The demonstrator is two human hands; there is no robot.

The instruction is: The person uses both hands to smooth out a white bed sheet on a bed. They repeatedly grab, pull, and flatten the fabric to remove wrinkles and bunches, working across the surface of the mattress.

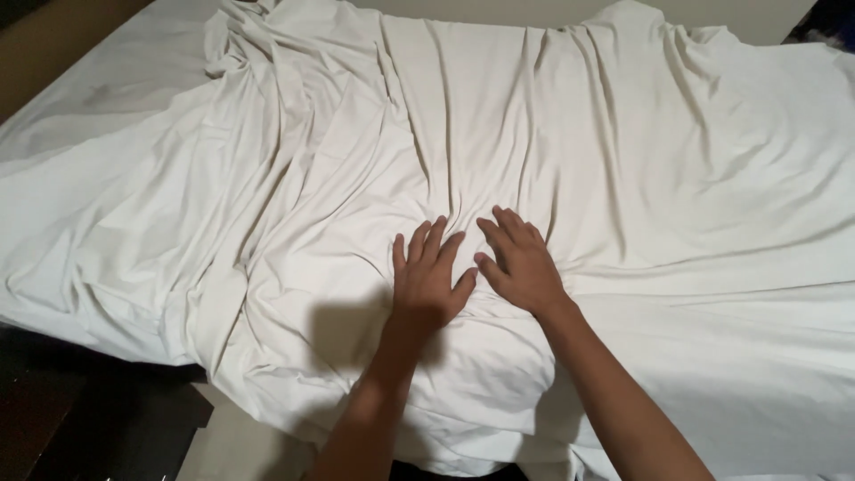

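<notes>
Sheet [623,178] lies crumpled over the bed, directly under both hands, left [427,281] and right [521,267], whose spread fingers [434,239] press flat, grasping nothing, creases fanning away ahead.

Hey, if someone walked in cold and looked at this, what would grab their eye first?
Probably the two bare hands pressed flat side by side near the middle: the left hand and right hand, fingers spread on a rumpled white sheet. The sheet fills nearly the whole view, with long creases fanning away from the hands. At lower left, a dark floor shows past its hanging edge.
</notes>
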